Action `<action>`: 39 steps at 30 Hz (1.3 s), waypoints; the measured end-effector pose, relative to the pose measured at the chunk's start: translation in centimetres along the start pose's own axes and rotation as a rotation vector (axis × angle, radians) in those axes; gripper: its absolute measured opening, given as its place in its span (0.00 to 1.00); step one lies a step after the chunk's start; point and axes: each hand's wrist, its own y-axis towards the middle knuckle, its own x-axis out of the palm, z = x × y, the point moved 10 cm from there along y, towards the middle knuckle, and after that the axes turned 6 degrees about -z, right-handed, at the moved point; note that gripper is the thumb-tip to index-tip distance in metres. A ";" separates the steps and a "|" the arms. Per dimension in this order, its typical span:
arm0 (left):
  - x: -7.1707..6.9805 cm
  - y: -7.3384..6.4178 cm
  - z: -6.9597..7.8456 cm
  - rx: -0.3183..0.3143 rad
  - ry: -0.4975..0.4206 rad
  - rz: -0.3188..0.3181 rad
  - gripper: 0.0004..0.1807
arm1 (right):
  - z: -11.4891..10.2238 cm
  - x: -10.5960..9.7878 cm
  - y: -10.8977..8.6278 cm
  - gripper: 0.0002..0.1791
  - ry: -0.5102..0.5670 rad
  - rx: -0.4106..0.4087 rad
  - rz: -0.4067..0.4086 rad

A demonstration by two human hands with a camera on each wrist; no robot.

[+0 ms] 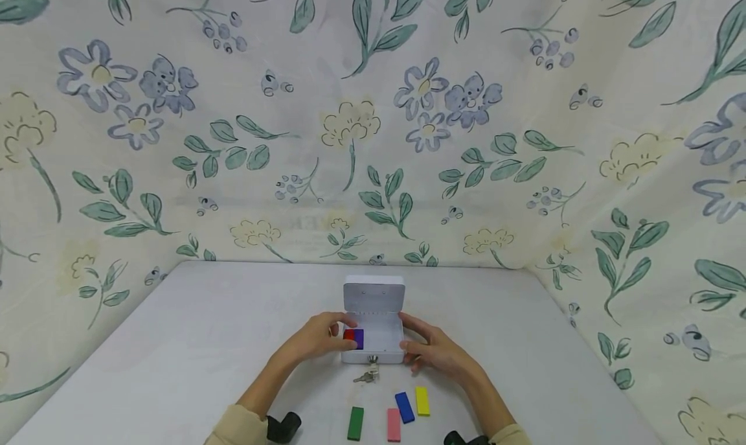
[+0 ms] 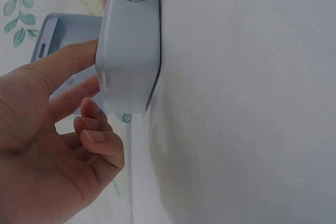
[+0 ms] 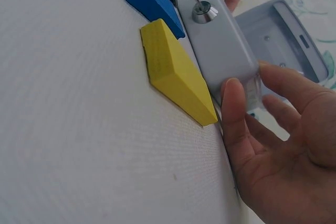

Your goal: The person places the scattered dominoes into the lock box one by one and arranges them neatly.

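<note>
Beige sleeves [image 1: 236,425] nearest, then white table [image 1: 175,354], white box [image 1: 384,335] on it, lid raised, right hand [image 1: 438,350] spread wide against its right side, left hand [image 1: 319,335] thumb overlapping red block [image 1: 348,334] inside, beside purple block [image 1: 359,339], grip impossible to make out, with green block [image 1: 355,423], pink block [image 1: 394,425], blue block [image 1: 405,407], yellow block [image 1: 422,401] in front, keys [image 1: 366,377] by the lock [image 1: 373,359].

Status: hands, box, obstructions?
Left hand at red block inside box. Right hand against box's right side. Lid open. No obstruction visible.

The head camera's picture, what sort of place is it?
Probably an indoor tabletop recording corner: a flat white table, a white flower-printed backdrop behind it, and black wrist-worn devices.
</note>
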 end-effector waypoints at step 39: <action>3.7 -5.7 2.3 0.041 -0.090 -0.299 0.25 | -0.1 -0.3 0.1 0.38 -0.046 -0.004 0.026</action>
